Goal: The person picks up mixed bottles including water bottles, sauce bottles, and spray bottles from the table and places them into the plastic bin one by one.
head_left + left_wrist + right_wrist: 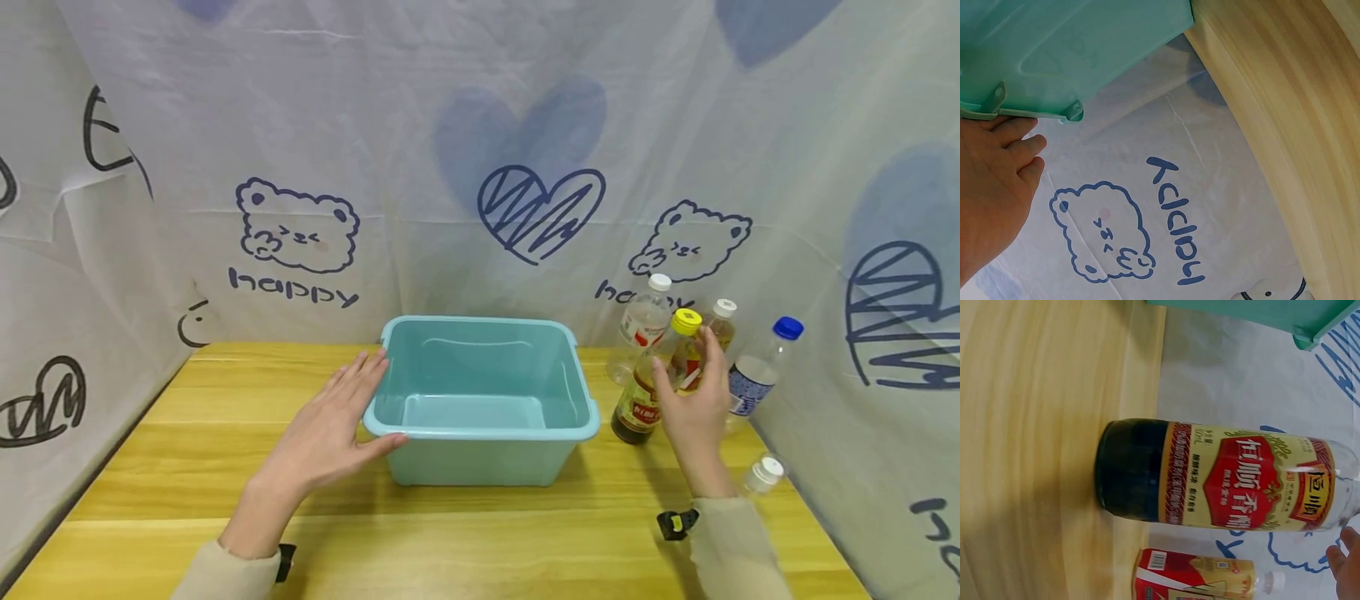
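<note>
A light teal plastic tub (480, 458) stands in the middle of the wooden table. My left hand (322, 433) lies along its left side, fingers extended at the rim and thumb reaching to the front corner. In the left wrist view the fingertips (1022, 128) are right at the rim. My right hand (693, 408) is around the upper part of a yellow-capped vinegar bottle (641, 404), thumb and fingers spread on either side of its neck. The right wrist view shows the bottle's red and cream label (1247, 478), dark liquid low inside, and fingertips (1349, 540) beside the neck.
Close around the vinegar bottle stand a clear white-capped bottle (645, 321), a red-and-yellow-labelled bottle (1194, 575) and a blue-capped bottle (753, 375). Another white-capped bottle (767, 473) is by my right forearm. A printed cloth (420, 167) hangs behind the table (480, 542).
</note>
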`<state>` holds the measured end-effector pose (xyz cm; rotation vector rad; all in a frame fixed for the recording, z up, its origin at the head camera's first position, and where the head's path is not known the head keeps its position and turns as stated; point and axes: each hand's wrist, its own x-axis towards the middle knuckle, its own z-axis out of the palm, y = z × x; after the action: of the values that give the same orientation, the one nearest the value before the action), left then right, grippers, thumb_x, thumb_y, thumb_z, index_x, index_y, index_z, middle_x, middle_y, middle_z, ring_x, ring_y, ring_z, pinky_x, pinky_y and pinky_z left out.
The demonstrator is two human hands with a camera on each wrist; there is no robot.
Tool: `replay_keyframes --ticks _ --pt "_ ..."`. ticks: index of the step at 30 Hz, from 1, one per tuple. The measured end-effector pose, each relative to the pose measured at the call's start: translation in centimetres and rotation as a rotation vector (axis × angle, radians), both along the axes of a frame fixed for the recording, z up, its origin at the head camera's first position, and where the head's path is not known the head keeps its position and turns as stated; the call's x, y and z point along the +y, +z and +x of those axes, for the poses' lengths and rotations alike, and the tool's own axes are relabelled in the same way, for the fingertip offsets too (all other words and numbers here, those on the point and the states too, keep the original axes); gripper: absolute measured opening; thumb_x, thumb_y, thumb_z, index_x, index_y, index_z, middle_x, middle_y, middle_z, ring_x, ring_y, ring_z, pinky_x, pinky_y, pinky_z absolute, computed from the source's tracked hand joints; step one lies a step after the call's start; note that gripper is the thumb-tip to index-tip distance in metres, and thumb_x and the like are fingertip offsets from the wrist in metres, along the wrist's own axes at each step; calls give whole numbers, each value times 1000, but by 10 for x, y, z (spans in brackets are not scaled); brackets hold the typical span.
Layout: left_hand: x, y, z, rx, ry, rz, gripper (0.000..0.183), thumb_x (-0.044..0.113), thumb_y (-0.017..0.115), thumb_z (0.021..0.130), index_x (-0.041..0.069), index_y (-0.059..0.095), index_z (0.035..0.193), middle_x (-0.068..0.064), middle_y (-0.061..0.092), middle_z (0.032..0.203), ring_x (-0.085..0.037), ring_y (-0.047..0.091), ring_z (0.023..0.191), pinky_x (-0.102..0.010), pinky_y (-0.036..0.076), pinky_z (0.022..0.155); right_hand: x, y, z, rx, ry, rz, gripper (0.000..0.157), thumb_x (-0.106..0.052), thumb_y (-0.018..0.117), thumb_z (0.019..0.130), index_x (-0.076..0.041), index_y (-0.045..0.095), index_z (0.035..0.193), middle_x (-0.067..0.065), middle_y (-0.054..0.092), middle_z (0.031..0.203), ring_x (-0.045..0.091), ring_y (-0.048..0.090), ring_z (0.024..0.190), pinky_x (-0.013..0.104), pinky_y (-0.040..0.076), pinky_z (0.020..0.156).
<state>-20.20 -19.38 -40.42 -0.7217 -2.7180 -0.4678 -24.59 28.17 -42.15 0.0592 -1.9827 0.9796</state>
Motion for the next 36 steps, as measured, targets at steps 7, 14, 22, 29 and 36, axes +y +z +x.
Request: replay_keyframes --ticks 7,14,22,29,36 --pt "-1 1 1 -9 5 -5 104 69 60 94 4 22 165 -9 15 174 -35 20 158 -53 22 128 -3 -6 -3 -52 -11 6 80 -16 78 94 -7 35 161 19 47 157 39 46 141 55 40 119" --pt "0 1 1 -15 4 -1 103 70 59 94 4 23 165 -9 16 174 -35 19 158 -53 21 129 -4 -10 -5 -66 -28 14 80 -15 79 92 -4 37 160 24 49 153 45 50 136 60 44 113" --pt "0 0 1 -8 10 -5 103 70 59 94 5 23 165 -7 15 174 -34 20 158 -52 21 129 -4 -11 -6 -68 -24 13 79 -10 80 91 0 39 157 27 55 145 44 59 121 61 51 102" --pt "0 1 1 -10 5 -3 103 70 59 94 4 23 165 -6 15 174 -34 19 159 -51 20 129 -3 -8 -6 -71 -10 6 77 -9 82 90 1 41 155 25 61 136 41 63 115 27 51 95" --pt "0 0 1 -11 3 -2 103 70 60 94 5 23 165 -6 15 174 -33 18 159 -51 19 130 -1 -6 -5 -60 22 6 74 -8 83 89 1 45 152 26 61 130 40 63 110 32 51 87"
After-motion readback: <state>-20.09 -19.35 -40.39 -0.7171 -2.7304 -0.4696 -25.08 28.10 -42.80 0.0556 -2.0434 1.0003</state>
